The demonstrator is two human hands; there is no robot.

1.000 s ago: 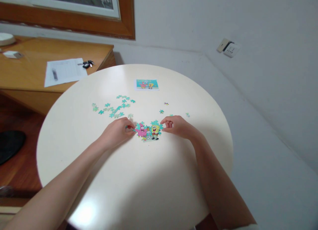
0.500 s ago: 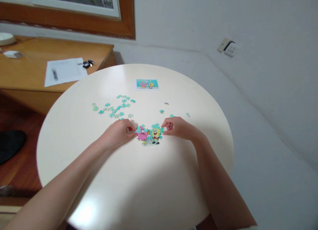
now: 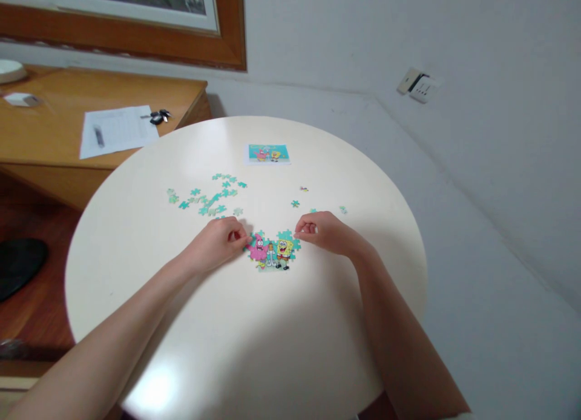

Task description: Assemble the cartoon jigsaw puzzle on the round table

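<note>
A partly joined cartoon jigsaw (image 3: 272, 252) lies near the middle of the round cream table (image 3: 254, 347). My left hand (image 3: 218, 243) rests at its left edge, fingers curled and pinching that edge. My right hand (image 3: 324, 232) sits at its upper right edge, fingers pinched together against the teal pieces there. A scatter of loose teal pieces (image 3: 209, 197) lies behind my left hand. A few single pieces (image 3: 295, 203) lie behind my right hand. The small reference picture (image 3: 267, 154) lies flat at the far side of the table.
A wooden desk (image 3: 54, 135) stands at the back left with a sheet of paper (image 3: 117, 129), keys (image 3: 158, 116) and a white dish on it. A framed picture hangs above. A wall socket (image 3: 417, 86) is at the right. White walls close round the table's far and right sides.
The joined jigsaw has slid a little toward me between both hands. My right hand's fingers have closed tighter at its upper right edge.
</note>
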